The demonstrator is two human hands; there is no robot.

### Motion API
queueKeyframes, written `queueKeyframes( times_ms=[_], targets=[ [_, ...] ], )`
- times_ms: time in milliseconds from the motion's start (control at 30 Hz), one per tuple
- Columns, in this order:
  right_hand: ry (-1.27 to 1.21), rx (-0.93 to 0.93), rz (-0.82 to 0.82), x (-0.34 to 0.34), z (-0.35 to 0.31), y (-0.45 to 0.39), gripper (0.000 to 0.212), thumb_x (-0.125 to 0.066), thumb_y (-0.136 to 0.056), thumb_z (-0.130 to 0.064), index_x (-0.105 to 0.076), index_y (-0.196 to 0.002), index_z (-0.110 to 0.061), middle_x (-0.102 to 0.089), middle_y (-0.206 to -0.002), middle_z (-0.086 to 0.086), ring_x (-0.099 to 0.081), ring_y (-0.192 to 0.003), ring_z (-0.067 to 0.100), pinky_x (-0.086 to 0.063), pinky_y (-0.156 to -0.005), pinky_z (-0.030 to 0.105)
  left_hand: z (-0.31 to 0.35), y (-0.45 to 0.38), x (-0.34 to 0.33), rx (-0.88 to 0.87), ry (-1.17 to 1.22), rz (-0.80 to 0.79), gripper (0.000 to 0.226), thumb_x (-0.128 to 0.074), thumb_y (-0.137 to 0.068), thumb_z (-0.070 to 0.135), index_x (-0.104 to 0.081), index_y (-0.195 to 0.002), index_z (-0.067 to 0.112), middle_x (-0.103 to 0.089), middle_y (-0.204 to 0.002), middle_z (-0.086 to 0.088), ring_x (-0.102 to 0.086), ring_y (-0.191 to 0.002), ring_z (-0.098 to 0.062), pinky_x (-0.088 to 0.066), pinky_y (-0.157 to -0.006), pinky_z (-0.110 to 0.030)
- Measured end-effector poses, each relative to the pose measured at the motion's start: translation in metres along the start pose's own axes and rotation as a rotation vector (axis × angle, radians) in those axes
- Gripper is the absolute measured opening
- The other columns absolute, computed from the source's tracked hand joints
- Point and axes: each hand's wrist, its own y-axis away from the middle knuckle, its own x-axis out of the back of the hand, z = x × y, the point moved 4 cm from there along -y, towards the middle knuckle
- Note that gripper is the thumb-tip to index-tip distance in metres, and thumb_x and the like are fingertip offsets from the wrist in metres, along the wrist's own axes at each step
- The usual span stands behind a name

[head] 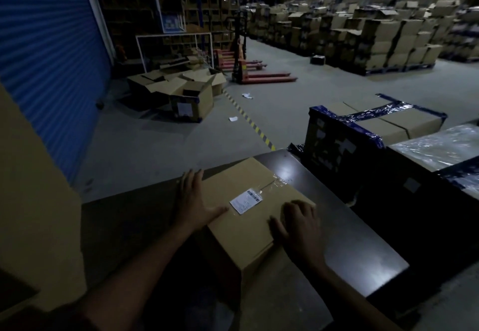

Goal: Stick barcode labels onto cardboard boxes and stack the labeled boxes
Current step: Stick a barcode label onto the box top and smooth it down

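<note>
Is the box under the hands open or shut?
Shut: the box has flat top flaps, clear tape across its seam and a label on top.

- The cardboard box (248, 201) fills the middle of the dark counter (363, 247), with both hands on its top.
- Bare counter lies open right of the box, toward the near right corner.
- A blue-taped carton (363, 133) and a plastic-wrapped stack (440, 149) wall off the counter's far right side.
- A tall cardboard stack (33, 188) blocks the left.
- Beyond the far edge, open floor (168, 144).
</note>
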Motion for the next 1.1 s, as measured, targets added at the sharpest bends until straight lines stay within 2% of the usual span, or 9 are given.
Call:
queueKeyframes(
  times_ms=[100, 200, 300, 367, 467, 600, 733, 900, 1100],
  targets=[
    [0.010, -0.017, -0.047, -0.006, 0.011, -0.017, 0.048, -0.046, -0.081, -0.059, -0.062, -0.102, -0.018, -0.059, -0.115, 0.002, -0.043, -0.113, 0.022, -0.041, -0.100, 0.046, -0.006, -0.015, -0.012, 0.132, -0.041, -0.204, 0.136, -0.071, -0.059, 0.082, -0.004, -0.159, 0.020, -0.013, -0.165, -0.010, -0.010, -0.152, -0.028, -0.017, -0.122, -0.050],
    [0.090, 0.012, -0.098, -0.006, 0.026, -0.041, 0.049, -0.041, -0.081, -0.057, -0.063, -0.105, -0.020, -0.060, -0.117, 0.002, -0.048, -0.113, 0.026, -0.037, -0.104, 0.049, 0.003, -0.002, -0.020, 0.221, -0.084, -0.220, 0.138, -0.061, -0.050, 0.094, -0.009, -0.157, 0.024, -0.023, -0.158, -0.012, -0.025, -0.144, -0.034, -0.028, -0.115, -0.052],
    [0.175, 0.102, -0.164, 0.001, 0.029, -0.067, 0.030, -0.050, -0.089, -0.043, -0.066, -0.100, -0.021, -0.063, -0.114, -0.001, -0.052, -0.110, 0.025, -0.038, -0.092, 0.038, 0.018, 0.011, -0.018, 0.285, -0.239, -0.270, 0.142, -0.054, -0.043, 0.101, -0.015, -0.155, 0.022, -0.023, -0.158, -0.015, -0.025, -0.145, -0.036, -0.022, -0.117, -0.054],
    [0.127, 0.190, -0.247, 0.001, 0.021, -0.083, 0.020, -0.057, -0.092, -0.031, -0.070, -0.103, -0.019, -0.064, -0.112, 0.000, -0.052, -0.107, 0.022, -0.038, -0.085, 0.034, 0.025, 0.010, -0.017, 0.294, -0.260, -0.307, 0.147, -0.053, -0.044, 0.101, -0.007, -0.158, 0.020, -0.016, -0.162, -0.016, -0.018, -0.149, -0.036, -0.010, -0.120, -0.058],
    [-0.105, 0.215, -0.338, -0.007, 0.003, -0.096, 0.024, -0.069, -0.085, -0.023, -0.070, -0.109, -0.020, -0.066, -0.109, -0.002, -0.056, -0.102, 0.016, -0.039, -0.078, 0.024, 0.038, 0.001, -0.018, 0.223, -0.220, -0.257, 0.149, -0.052, -0.046, 0.100, 0.003, -0.159, 0.021, -0.009, -0.166, -0.010, -0.012, -0.152, -0.030, -0.002, -0.121, -0.059],
    [-0.332, 0.090, -0.373, -0.028, -0.007, -0.088, 0.031, -0.076, -0.078, -0.028, -0.063, -0.107, -0.030, -0.062, -0.100, -0.015, -0.062, -0.089, 0.000, -0.043, -0.068, 0.008, 0.047, 0.007, -0.032, 0.234, -0.161, -0.262, 0.146, -0.053, -0.045, 0.101, 0.002, -0.159, 0.027, -0.008, -0.166, -0.003, -0.016, -0.151, -0.028, -0.016, -0.119, -0.054],
    [-0.257, 0.110, -0.364, -0.033, -0.004, -0.079, 0.042, -0.080, -0.071, -0.032, -0.055, -0.105, -0.038, -0.043, -0.098, -0.021, -0.051, -0.086, -0.001, -0.049, -0.074, 0.017, 0.046, 0.017, -0.034, 0.250, -0.163, -0.196, 0.140, -0.050, -0.047, 0.101, -0.001, -0.157, 0.030, -0.010, -0.165, 0.001, -0.020, -0.149, -0.026, -0.021, -0.119, -0.050],
    [-0.347, 0.093, -0.399, -0.033, -0.002, -0.090, 0.023, -0.072, -0.080, -0.029, -0.052, -0.089, -0.036, -0.049, -0.091, -0.018, -0.055, -0.083, 0.002, -0.050, -0.070, 0.022, 0.049, 0.016, -0.032, 0.241, -0.153, -0.144, 0.142, -0.047, -0.043, 0.104, -0.002, -0.157, 0.032, -0.016, -0.163, 0.003, -0.024, -0.147, -0.023, -0.022, -0.119, -0.048],
    [-0.434, 0.178, -0.543, -0.037, -0.008, -0.095, 0.026, -0.071, -0.082, -0.028, -0.056, -0.104, -0.033, -0.049, -0.101, -0.022, -0.051, -0.094, -0.005, -0.048, -0.082, 0.018, 0.049, 0.016, -0.032, 0.253, -0.147, -0.166, 0.135, -0.057, -0.051, 0.096, 0.002, -0.156, 0.036, -0.013, -0.163, 0.005, -0.022, -0.147, -0.020, -0.020, -0.118, -0.045]
  ],
)
